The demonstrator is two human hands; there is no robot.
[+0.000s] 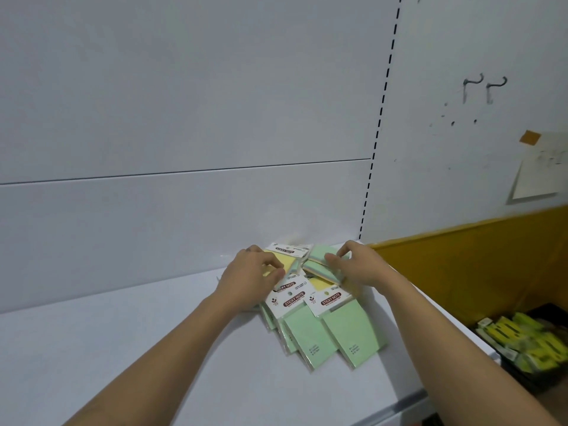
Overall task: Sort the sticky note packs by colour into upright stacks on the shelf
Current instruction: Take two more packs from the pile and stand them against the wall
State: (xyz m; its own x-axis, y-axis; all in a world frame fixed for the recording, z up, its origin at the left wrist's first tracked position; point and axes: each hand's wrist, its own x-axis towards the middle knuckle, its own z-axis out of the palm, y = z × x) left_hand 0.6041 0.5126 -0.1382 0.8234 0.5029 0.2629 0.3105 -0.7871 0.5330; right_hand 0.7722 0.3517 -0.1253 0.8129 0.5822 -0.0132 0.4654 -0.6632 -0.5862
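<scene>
Glossy film over light paper pads, heaped at the back of the white shelf (153, 348) against the rear panel, none upright yet. At the left of the heap, left hand (252, 273) with fingers curled down, pinching a yellow pack (278, 261) by its near edge, white header card toward the wall. Probably almost weightless and stiff enough when flat, but wrapper on wrapper looks slick, so prone to sliding and fanning. Best taken across the two long edges of the pad, not by the thin header. In the middle, green packs (307, 336) lying flat and fanned: two faces fully showing, edges of at least three more beneath on the left, exact count hidden. Yellow: two seen, the held one and a second yellow pack (318, 284) peeking from under the headers. To the right, right hand (358, 265), fingers bent round a tilted green bundle (318, 253), perhaps two or three packs, gripped by the sides. Farther right, below the shelf end, a dark crate (534, 384) of yellow-labelled goods.
</scene>
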